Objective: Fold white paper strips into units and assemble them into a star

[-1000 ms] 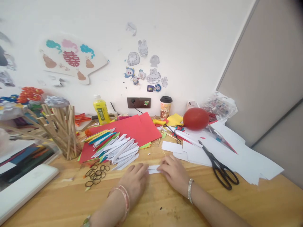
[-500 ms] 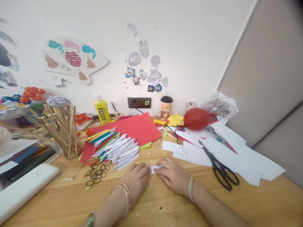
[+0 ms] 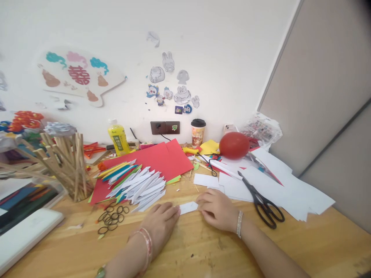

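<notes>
Probably featherlight and quick to crease, the small white paper (image 3: 188,208) lies on the wooden table (image 3: 179,255), best held by its ends, where the left hand (image 3: 160,222) rests unclenched fingers and the right hand (image 3: 218,209) curls its own, though whether those pinch I can't tell.

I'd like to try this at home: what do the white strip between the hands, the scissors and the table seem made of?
Strip: likely paper, matte; it looks thin and flat.
Scissors: dark blades, probably metal, slim and pointed; black handles, perhaps plastic, smooth.
Table: wood or a lookalike, slightly glossy; grain lines show.
</notes>
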A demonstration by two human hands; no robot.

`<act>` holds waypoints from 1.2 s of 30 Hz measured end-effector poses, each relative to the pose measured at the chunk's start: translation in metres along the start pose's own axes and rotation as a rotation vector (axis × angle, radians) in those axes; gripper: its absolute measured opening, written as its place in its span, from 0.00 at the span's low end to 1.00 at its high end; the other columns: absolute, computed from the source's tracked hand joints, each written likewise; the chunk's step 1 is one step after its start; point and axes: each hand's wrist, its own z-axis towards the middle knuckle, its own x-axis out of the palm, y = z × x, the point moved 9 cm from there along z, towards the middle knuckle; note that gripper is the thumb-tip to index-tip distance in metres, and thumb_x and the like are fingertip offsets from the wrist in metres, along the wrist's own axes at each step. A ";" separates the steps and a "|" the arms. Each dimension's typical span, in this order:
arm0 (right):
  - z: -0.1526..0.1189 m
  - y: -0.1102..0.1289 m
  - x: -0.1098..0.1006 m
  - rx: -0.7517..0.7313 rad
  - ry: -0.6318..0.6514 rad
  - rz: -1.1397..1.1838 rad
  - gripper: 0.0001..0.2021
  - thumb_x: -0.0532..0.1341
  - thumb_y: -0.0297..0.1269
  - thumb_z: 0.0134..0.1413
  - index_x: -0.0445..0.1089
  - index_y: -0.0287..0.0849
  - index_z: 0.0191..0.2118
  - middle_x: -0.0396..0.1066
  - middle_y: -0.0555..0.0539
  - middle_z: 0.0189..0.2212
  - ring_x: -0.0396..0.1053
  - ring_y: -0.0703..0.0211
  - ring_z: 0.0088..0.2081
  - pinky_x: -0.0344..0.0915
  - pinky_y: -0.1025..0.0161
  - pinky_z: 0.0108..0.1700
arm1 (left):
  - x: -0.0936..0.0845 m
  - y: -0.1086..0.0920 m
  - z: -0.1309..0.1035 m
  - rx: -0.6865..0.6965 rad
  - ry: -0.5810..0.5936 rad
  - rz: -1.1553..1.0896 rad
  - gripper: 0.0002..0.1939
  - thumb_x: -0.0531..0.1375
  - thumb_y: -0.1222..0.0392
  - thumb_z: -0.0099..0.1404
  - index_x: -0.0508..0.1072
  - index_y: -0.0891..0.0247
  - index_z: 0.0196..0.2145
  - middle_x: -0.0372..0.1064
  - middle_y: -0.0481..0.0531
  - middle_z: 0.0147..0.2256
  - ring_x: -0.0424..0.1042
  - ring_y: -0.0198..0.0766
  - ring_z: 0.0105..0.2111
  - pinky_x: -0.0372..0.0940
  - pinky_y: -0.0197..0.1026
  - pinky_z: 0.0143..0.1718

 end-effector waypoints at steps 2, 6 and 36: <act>0.001 0.004 -0.002 -0.025 -0.046 0.024 0.11 0.53 0.27 0.50 0.72 0.43 0.36 0.71 0.47 0.39 0.63 0.56 0.40 0.60 0.58 0.43 | -0.001 -0.002 0.000 0.008 -0.042 -0.002 0.15 0.48 0.70 0.62 0.67 0.63 0.44 0.70 0.53 0.40 0.65 0.42 0.41 0.62 0.44 0.39; 0.006 0.016 0.008 -0.100 -0.042 0.019 0.11 0.56 0.33 0.52 0.68 0.42 0.43 0.69 0.46 0.42 0.62 0.55 0.42 0.59 0.57 0.45 | -0.011 -0.007 0.005 0.053 -0.097 -0.039 0.15 0.46 0.70 0.63 0.68 0.65 0.42 0.70 0.55 0.37 0.66 0.40 0.38 0.64 0.43 0.36; 0.013 -0.021 0.036 0.341 -0.054 0.090 0.03 0.61 0.29 0.48 0.65 0.41 0.29 0.65 0.50 0.32 0.60 0.58 0.37 0.57 0.62 0.38 | 0.008 0.035 0.014 -0.512 0.119 -0.370 0.04 0.53 0.64 0.57 0.68 0.62 0.29 0.65 0.52 0.31 0.65 0.41 0.33 0.59 0.41 0.34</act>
